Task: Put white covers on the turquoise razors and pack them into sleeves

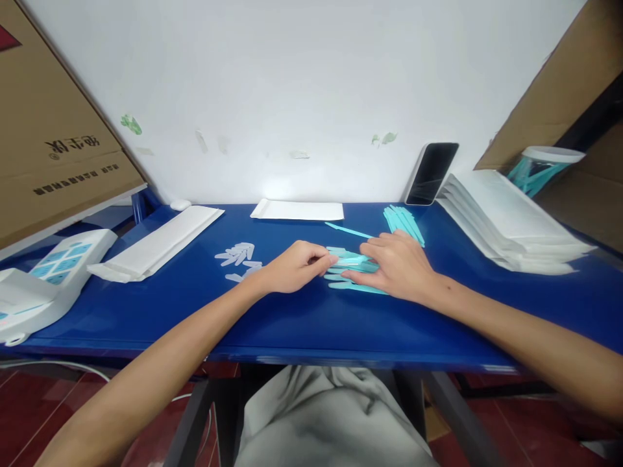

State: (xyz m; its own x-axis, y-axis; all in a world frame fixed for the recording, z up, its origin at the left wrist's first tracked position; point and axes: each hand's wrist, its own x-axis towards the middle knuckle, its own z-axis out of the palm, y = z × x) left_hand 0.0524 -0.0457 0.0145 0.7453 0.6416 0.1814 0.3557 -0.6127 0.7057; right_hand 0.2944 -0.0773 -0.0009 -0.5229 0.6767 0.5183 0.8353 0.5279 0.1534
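Several teal sticks (357,287) lie side by side on the blue table (302,324), between and under my two hands. My left hand (299,266) pinches the left end of one teal stick between thumb and forefinger. Bent over the right part of the same sticks, my right hand (399,266) has its thumb and fingers around the held stick's other end. Left of my left hand lie small translucent pieces (238,253), some partly behind the wrist. A further pile of teal sticks (405,224) is just behind my right hand, and a single teal stick (348,230) lies apart.
White flat packets (158,243) lie left, one more (296,210) at the wall, and a stack (520,220) right. A phone (432,174) leans on the wall. A lidded jar (542,170) stands right; a white device (63,272) and cardboard box (63,130) are left.
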